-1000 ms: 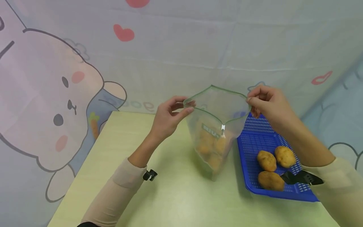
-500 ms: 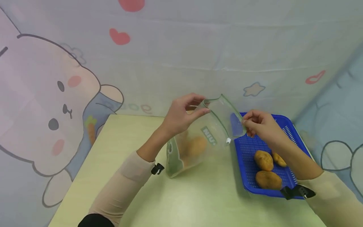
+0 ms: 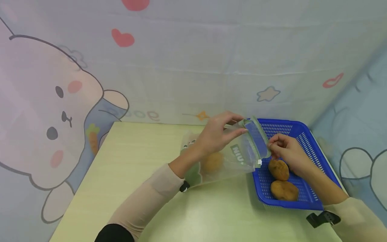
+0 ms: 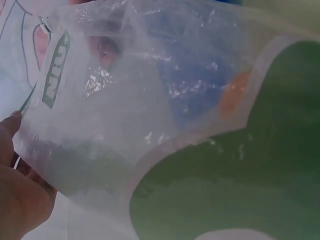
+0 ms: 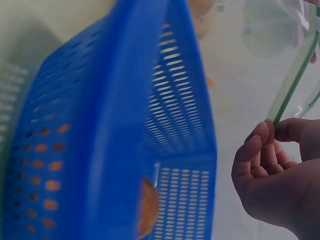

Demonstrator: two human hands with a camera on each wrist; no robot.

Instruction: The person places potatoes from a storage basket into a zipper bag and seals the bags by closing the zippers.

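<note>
The clear plastic zip bag (image 3: 223,158) with potatoes has tipped onto the pale green bench (image 3: 127,174), mouth toward the blue perforated basket (image 3: 302,134); both the left hand (image 3: 216,136) and the right hand (image 3: 287,153) pinch its rim with curled fingers.

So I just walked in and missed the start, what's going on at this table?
A person is handling a clear zip bag that lies tilted on its side on the table, its mouth over the edge of a blue basket. The left hand holds the bag's upper rim, and the right hand pinches the rim at the opposite side. At least one potato sits inside the bag; two more potatoes lie in the basket.
</note>
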